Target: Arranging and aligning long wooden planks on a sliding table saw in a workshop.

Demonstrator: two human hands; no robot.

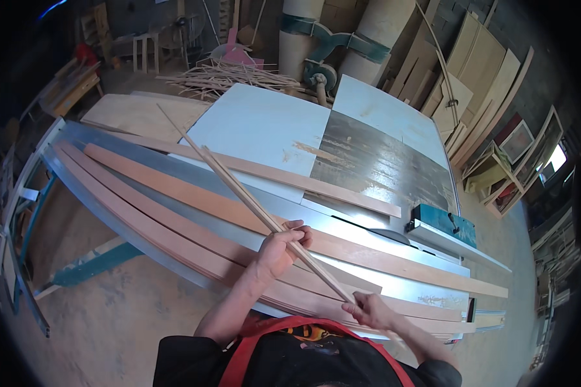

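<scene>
Long thin wooden strips run slantwise across my front, from near my body up to the far left. Partway along, my left hand is closed round them. My right hand grips the same strips near their lower end. Whether they are two or more pieces I cannot tell. Beneath my hands, long wooden boards lie side by side on the metal saw table. An orange-brown board and a pale board lie beyond those nearest me.
A teal saw fence stands at the table's right. White panels and a scuffed grey surface extend the table behind. Loose offcuts are piled at the back, near large dust-collector bags. Sheets lean on the right wall.
</scene>
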